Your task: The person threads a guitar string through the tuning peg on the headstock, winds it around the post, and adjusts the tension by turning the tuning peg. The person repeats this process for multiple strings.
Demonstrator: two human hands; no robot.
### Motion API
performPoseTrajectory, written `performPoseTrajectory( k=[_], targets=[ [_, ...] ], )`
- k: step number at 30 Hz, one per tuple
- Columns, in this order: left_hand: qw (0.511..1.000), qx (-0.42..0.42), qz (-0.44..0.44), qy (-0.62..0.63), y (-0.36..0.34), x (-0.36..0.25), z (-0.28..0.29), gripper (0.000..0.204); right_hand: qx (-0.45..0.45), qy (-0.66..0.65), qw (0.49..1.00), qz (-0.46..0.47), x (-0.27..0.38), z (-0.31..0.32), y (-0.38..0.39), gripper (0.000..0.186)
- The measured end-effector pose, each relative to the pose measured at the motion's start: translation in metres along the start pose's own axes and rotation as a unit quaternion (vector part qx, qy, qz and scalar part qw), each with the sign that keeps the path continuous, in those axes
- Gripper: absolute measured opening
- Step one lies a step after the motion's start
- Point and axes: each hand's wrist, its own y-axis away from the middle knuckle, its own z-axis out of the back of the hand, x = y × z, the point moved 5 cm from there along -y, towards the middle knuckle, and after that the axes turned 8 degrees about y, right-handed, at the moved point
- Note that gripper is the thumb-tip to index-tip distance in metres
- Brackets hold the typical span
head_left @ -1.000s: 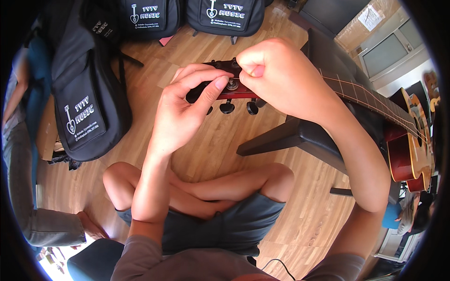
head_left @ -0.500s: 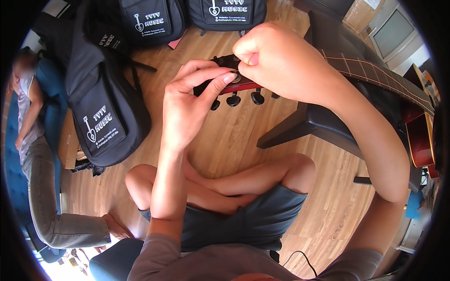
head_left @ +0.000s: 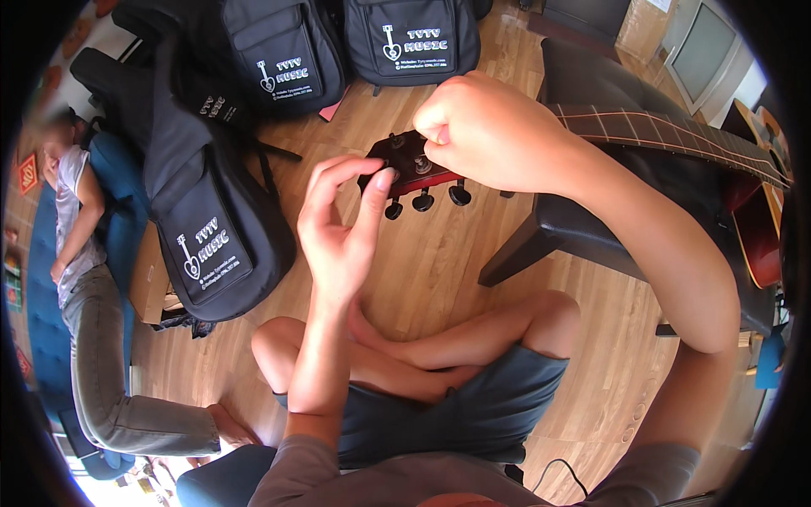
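A guitar headstock (head_left: 410,173) with dark red edging, metal posts and black tuning knobs is in front of me, its fretted neck (head_left: 667,135) running rightward over a black leather seat. My left hand (head_left: 338,220) is at the headstock's left end, thumb and index tips almost together; anything between them is too small to make out. Closed in a fist over the right part of the headstock, my right hand (head_left: 477,135) hides whatever it grips. The guitar's red body (head_left: 752,241) is at the far right, partly behind my forearm.
Several black padded guitar bags (head_left: 207,232) stand left and ahead. At left, a person (head_left: 80,194) in grey jeans is on a blue tufted sofa (head_left: 46,338). The black seat (head_left: 557,228) has angled legs on the wooden floor (head_left: 439,279). A cardboard box (head_left: 638,25) and door are back right.
My left thumb and index have moved left from a metal post to the headstock's end. My right fist, after rising, has come slightly down. The view has shifted, showing more of the person at left.
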Motion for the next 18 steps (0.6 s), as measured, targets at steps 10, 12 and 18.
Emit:
performPoseTrajectory(
  k=[10,12,18],
  targets=[
    [0.982,0.002,0.191,-0.007,0.058,0.005,-0.008,0.013,0.052,0.048,0.997,-0.011,-0.002,-0.007,-0.010,0.029],
    [0.985,-0.029,0.166,-0.028,0.059,0.001,-0.013,0.013,0.041,0.028,0.999,-0.006,-0.006,-0.008,-0.008,0.032],
    [0.979,-0.066,-0.049,-0.189,0.046,-0.019,-0.023,0.020,-0.022,0.043,0.998,0.048,0.007,-0.004,-0.004,0.032]
  ],
)
